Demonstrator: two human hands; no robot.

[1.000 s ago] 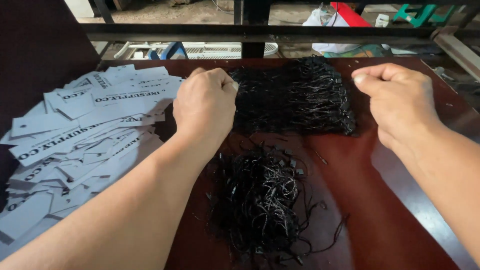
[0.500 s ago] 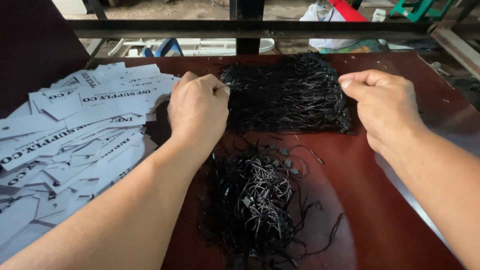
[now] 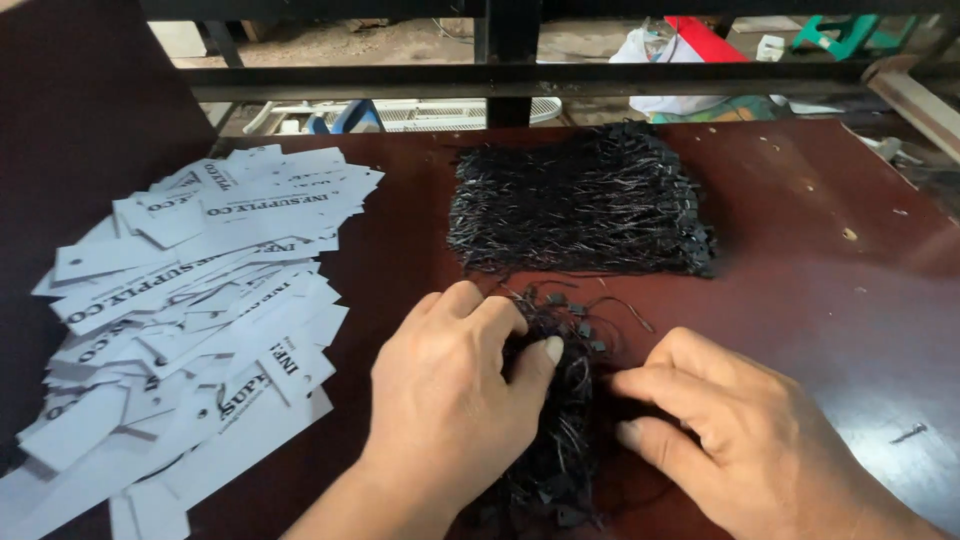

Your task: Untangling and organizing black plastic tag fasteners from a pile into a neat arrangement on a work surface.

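Two hands: both on loose tangle of black strings point(image 3: 565, 400), near worktop point(image 3: 800, 280) front edge.
Left hand point(image 3: 450, 400): fingers pinched on strings.
Right hand point(image 3: 740, 440): fingers spread, touching tangle.
Behind: neat black string bundle point(image 3: 580, 200).
Left: white tags point(image 3: 190, 300) heaped.

Under both hands the loose strings point(image 3: 565, 420) are black with faint pale flecks. Beyond the fingers, the bundle point(image 3: 580, 205) is the same black. Left of the left hand point(image 3: 450, 410), the tags point(image 3: 190, 300) are white with black lettering. The table point(image 3: 820, 260) is dark reddish-brown.
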